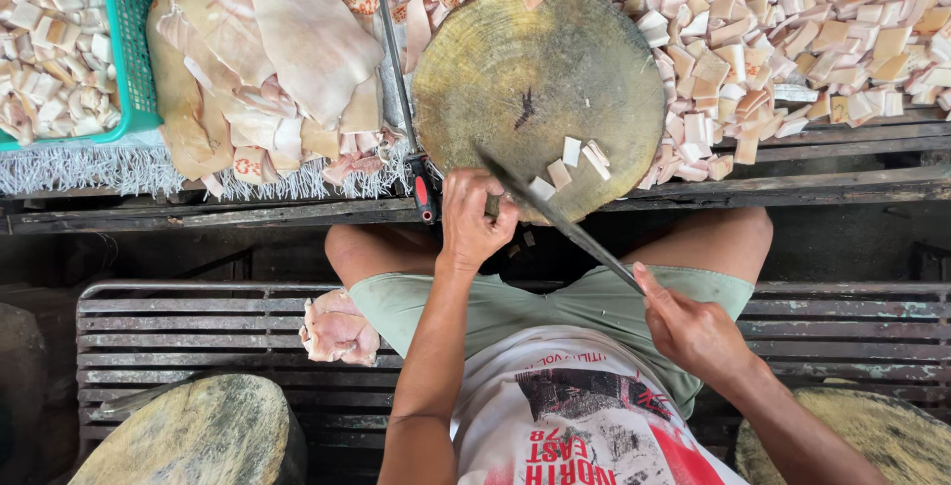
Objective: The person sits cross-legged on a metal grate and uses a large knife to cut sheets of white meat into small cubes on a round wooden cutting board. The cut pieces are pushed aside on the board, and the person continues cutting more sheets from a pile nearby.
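My right hand [693, 331] grips the handle of a long dark cleaver [555, 215] whose blade slants up across the near edge of a round wooden chopping block [525, 79]. My left hand [474, 215] is closed at the block's near rim, fingers curled against the blade's tip; what it pinches is hidden. A few small pale cut pieces [570, 163] lie on the block beside the blade. A heap of large pale skin sheets [263, 59] lies left of the block.
Several small cut squares [792, 29] cover the table behind and right of the block. A green basket [129, 49] of pieces stands far left. A second knife with a red handle [423, 193] lies beside the block. Two more round blocks [198, 435] stand below, and a pale lump [339, 328] rests on the bench.
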